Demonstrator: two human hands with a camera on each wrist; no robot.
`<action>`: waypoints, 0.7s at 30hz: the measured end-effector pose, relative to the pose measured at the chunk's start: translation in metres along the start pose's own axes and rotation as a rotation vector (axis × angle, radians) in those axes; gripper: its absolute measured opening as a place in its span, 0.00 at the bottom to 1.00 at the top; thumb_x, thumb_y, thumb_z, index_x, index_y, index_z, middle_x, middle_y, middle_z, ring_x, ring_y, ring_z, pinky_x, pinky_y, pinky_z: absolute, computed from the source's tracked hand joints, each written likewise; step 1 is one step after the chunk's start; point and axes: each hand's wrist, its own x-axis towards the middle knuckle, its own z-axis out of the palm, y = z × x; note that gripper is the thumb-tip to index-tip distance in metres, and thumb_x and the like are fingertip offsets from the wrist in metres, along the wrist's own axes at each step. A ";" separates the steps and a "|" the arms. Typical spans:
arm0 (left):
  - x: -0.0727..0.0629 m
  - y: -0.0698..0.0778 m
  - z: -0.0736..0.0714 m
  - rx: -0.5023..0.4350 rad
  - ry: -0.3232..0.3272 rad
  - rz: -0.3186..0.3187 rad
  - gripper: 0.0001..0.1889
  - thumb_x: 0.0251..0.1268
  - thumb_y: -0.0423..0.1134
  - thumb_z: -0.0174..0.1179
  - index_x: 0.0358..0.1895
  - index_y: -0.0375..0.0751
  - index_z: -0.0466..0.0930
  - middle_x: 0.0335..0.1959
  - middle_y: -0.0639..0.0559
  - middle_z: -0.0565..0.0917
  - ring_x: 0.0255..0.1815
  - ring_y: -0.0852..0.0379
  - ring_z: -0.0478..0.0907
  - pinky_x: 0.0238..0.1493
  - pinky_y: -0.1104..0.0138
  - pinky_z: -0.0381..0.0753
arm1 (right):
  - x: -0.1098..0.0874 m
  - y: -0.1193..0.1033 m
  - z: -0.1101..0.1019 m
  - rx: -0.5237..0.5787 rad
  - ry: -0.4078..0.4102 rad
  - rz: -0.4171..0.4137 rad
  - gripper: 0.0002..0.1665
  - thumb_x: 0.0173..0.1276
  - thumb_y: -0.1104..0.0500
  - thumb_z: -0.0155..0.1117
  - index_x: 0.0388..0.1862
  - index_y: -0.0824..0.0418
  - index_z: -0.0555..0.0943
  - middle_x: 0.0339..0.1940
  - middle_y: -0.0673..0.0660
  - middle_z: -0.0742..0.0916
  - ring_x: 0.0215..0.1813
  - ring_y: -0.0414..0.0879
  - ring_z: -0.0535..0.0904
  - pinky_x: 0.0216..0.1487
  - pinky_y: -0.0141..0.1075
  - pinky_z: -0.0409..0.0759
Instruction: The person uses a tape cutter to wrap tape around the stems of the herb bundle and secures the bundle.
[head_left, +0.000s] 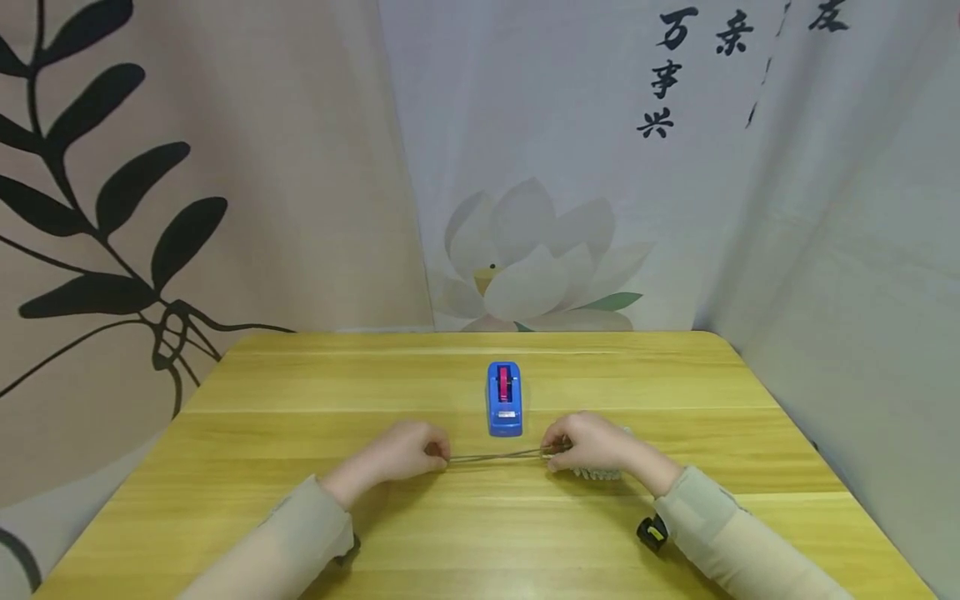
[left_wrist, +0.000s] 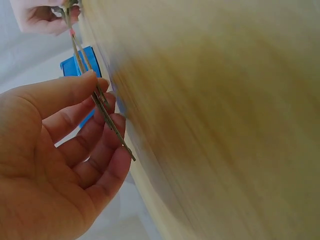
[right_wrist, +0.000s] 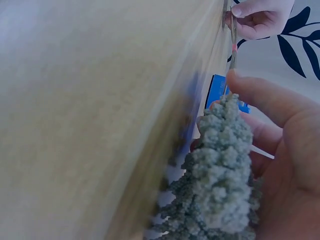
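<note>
Between the two hands stretch thin brown stems [head_left: 491, 457] of a dried flower bunch, held level above the table. The left hand [head_left: 408, 450] pinches the stem ends between thumb and fingertips; in the left wrist view the cut tips [left_wrist: 131, 154] stick out past its fingers. My right hand [head_left: 588, 440] grips the stems just below the pale grey-green, knobbly flower heads [right_wrist: 222, 165], which lie along the palm. A small pink band [left_wrist: 72, 32] circles the stems between the hands. Right behind them stands a blue tape dispenser [head_left: 505, 421] with a pink roll [head_left: 504, 384].
The wood-grain table [head_left: 420, 542] has its far edge against a printed curtain [head_left: 300, 167]. Dark wrist gear [head_left: 652, 532] hangs under the right cuff, close over the tabletop.
</note>
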 end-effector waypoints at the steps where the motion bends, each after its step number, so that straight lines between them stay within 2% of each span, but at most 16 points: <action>1: 0.000 0.000 0.000 -0.002 -0.002 0.000 0.02 0.60 0.35 0.65 0.32 0.46 0.83 0.31 0.62 0.82 0.36 0.60 0.78 0.42 0.60 0.78 | 0.000 0.000 0.000 -0.004 -0.003 0.001 0.11 0.59 0.57 0.72 0.41 0.59 0.86 0.38 0.48 0.86 0.39 0.39 0.80 0.43 0.38 0.79; 12: -0.001 -0.002 0.000 -0.042 -0.015 -0.008 0.03 0.57 0.36 0.68 0.32 0.48 0.83 0.29 0.63 0.81 0.32 0.63 0.76 0.38 0.63 0.77 | 0.002 -0.002 -0.001 -0.054 -0.019 0.011 0.14 0.58 0.55 0.73 0.42 0.59 0.86 0.38 0.47 0.86 0.38 0.37 0.79 0.44 0.38 0.79; 21: -0.003 -0.001 0.000 -0.053 -0.035 -0.017 0.06 0.55 0.39 0.70 0.34 0.49 0.84 0.29 0.64 0.81 0.33 0.63 0.76 0.39 0.63 0.77 | 0.002 -0.002 -0.001 -0.022 -0.022 -0.021 0.16 0.56 0.54 0.75 0.42 0.60 0.86 0.36 0.47 0.85 0.36 0.38 0.78 0.41 0.36 0.78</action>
